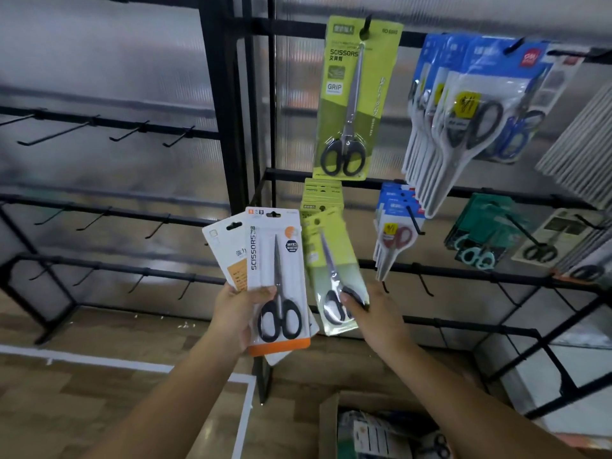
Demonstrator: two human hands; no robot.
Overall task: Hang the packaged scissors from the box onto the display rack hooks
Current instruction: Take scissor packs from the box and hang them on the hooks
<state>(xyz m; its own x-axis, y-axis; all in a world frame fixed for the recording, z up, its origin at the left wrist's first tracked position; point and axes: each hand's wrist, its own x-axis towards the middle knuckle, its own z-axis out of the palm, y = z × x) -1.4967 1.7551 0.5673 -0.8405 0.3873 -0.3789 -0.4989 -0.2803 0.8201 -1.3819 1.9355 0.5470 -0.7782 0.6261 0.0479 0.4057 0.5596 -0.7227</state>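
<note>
My left hand (236,313) grips a fan of white-and-orange packaged scissors (276,279), the front one showing black handles. My right hand (374,313) pinches the lower end of a small green packaged scissors (334,276), held up in front of a stack of green packs (323,193) hanging on the middle rail. A large green scissors pack (356,101) hangs from a top hook (367,26). The cardboard box (381,429) with more packs sits on the floor below.
Blue-and-white scissors packs (463,111) and teal ones (483,233) hang to the right. The black rack section on the left has several bare hooks (129,132). Bare hooks (425,283) also stick out on the lower right rail. White tape lines mark the wooden floor.
</note>
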